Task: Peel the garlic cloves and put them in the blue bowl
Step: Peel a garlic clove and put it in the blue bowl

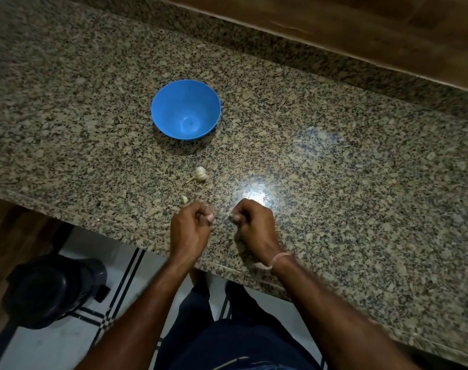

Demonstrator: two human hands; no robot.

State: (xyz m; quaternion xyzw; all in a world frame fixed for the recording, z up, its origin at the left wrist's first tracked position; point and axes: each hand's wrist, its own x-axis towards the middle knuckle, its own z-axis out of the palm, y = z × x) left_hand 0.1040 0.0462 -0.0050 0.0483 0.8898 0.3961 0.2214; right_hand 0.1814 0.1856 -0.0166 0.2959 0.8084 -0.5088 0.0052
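Note:
The blue bowl (186,109) stands empty on the granite counter (334,161). Nearer to me lies a garlic bulb (200,174) with its stalk pointing left, and a loose clove (184,199) lies just in front of it. My left hand (190,228) is curled near the counter's front edge and pinches a pinkish garlic clove (210,217) at its fingertips. A short gap to the right, my right hand (254,222) is curled too and pinches a small pale scrap of garlic skin (231,215).
A bright light reflection (254,196) glares on the counter just beyond my right hand. A wooden wall panel (361,28) runs along the counter's back. Below the front edge are a tiled floor and a dark bin (48,289) at the left.

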